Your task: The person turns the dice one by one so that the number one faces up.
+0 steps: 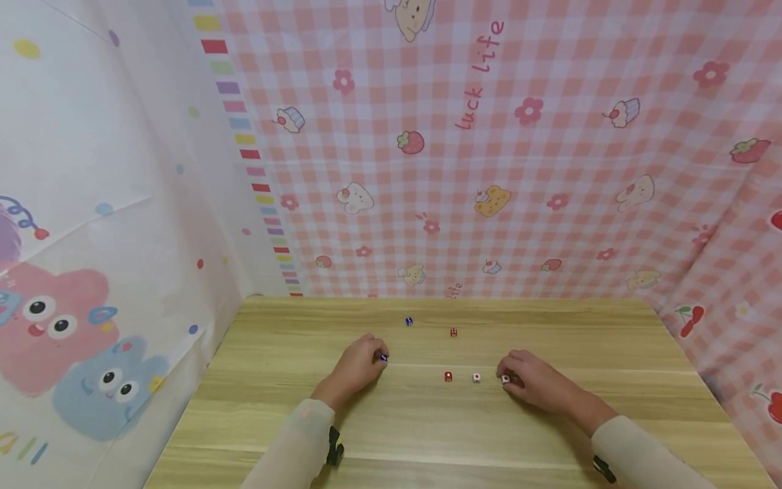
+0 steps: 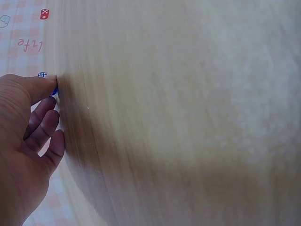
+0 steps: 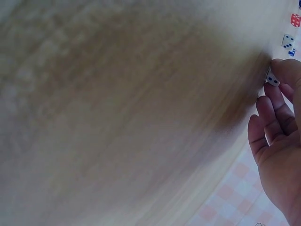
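Observation:
On the left of the table, my left hand pinches a blue die between thumb and fingers; in the left wrist view the thumb hides most of that die. My right hand pinches a white die, which shows dark dots in the right wrist view. Just left of it lies another white die, then a red die, roughly in one row. Farther back are a second blue die and a second red die.
The dice are on a wood-grain table. A pink checked cloth hangs along its back edge. At the left stands a white cloth with cartoon figures, and more checked cloth borders the right side.

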The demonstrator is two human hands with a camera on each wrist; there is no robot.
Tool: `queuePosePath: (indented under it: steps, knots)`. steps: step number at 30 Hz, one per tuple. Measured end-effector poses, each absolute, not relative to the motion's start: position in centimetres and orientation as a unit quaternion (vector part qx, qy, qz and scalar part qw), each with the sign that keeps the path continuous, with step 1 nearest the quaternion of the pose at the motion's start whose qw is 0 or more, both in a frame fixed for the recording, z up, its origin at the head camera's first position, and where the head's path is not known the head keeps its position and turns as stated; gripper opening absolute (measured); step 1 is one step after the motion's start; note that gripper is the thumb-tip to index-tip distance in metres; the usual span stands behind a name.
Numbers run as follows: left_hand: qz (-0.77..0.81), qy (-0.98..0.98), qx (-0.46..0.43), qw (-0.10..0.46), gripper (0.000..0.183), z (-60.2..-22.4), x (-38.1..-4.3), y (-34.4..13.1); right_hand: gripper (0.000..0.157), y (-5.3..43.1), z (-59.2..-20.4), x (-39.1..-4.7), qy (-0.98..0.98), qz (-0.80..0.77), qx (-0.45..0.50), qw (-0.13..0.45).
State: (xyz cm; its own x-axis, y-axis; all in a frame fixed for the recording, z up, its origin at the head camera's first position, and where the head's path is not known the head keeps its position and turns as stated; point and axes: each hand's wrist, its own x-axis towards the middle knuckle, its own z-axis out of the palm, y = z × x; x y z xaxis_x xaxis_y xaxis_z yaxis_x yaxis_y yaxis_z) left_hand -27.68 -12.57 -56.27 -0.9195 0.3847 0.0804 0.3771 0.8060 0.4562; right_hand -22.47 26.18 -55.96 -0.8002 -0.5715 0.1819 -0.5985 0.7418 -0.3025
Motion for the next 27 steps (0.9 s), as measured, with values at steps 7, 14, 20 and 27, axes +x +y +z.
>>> queuePosePath:
  steps: [7,14,20,27]
  knots:
    - [0.239,0.95,0.199,0.008,0.008,-56.3,-27.6,-12.6,0.016,26.1,-56.0,-22.4,-0.931,0.181,0.313,0.044]
    - [0.237,0.951,0.198,0.007,0.008,-56.2,-27.6,-12.5,0.016,26.3,-55.8,-22.6,-0.936,0.196,0.291,0.027]
    - [0.24,0.95,0.2,0.006,0.008,-56.2,-27.7,-12.5,0.017,26.3,-55.1,-23.2,-0.942,0.215,0.257,0.009]
    - [0.241,0.95,0.197,0.006,0.008,-56.2,-27.8,-12.5,0.02,25.9,-54.2,-24.0,-0.942,0.217,0.255,0.02]
